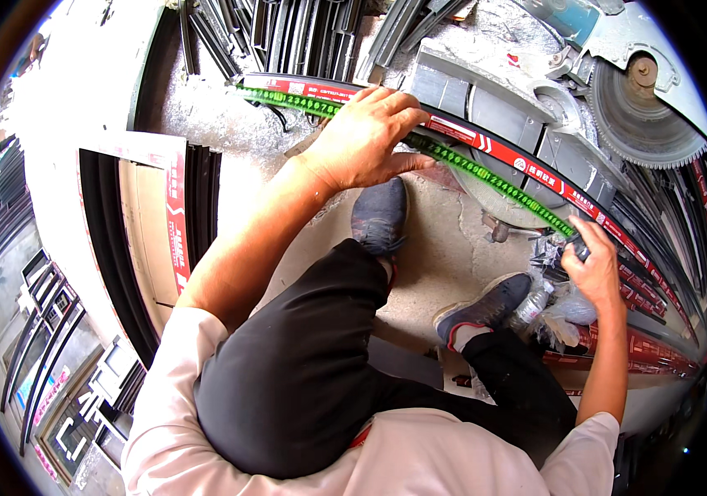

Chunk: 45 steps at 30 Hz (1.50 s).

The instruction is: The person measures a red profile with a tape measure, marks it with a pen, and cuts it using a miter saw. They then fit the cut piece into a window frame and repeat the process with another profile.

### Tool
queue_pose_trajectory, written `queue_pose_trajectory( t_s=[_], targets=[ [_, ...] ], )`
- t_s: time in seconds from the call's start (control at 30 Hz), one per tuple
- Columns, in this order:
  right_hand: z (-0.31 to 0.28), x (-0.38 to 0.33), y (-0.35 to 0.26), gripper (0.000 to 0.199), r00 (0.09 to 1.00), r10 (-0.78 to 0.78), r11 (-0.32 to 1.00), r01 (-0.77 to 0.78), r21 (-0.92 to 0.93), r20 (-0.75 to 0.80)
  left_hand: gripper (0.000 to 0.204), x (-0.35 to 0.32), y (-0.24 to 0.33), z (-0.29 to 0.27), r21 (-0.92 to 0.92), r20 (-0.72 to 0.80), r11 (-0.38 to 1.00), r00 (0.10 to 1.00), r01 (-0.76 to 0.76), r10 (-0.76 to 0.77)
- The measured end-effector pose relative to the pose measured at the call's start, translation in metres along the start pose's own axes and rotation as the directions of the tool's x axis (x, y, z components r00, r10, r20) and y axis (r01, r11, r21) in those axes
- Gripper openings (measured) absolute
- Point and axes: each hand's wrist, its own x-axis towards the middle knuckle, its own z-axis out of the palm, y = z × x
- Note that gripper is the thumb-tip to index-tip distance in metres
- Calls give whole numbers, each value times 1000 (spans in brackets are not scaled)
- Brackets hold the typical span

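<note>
A long dark metal profile (482, 144) with red and white printed film slants across the view from upper left to lower right. Along its near edge runs a bright green tape measure blade (498, 183), stretched out. My left hand (366, 136) wraps over the profile near its far left part, fingers on top and thumb below, next to the blade. At the blade's right end my right hand (595, 263) is closed round the small dark tape measure case (579, 246), most of it hidden by the fingers.
A circular saw blade (647, 120) stands at upper right, beside its grey metal saw base (506, 116). Profile offcuts (304, 37) lie at the back. Stacked framed pieces (176, 215) stand left. A plastic bottle (533, 304) and bags lie by my right shoe (490, 304).
</note>
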Motion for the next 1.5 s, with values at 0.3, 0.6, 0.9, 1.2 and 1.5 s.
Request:
queue_pose_trajectory(
  t_s=[0.3,0.6,0.9,1.2,1.5],
  targets=[
    [-16,33,24,47,1000,-8,1000,8,-21,18,50,10,-35,17,181,-14,983,1000,-12,14],
    [-15,46,24,47,999,-2,1000,3,-23,40,47,11,-51,23,239,51,971,999,5,-18],
    [-8,50,32,45,999,-45,999,45,-13,-7,44,12,-51,25,236,43,972,999,19,-30],
    [-5,53,37,45,999,-49,999,49,10,0,43,12,-49,23,235,43,972,998,26,-37],
    [-3,54,44,42,999,-39,999,39,6,-10,44,15,-50,21,230,58,973,998,4,-18]
  ],
)
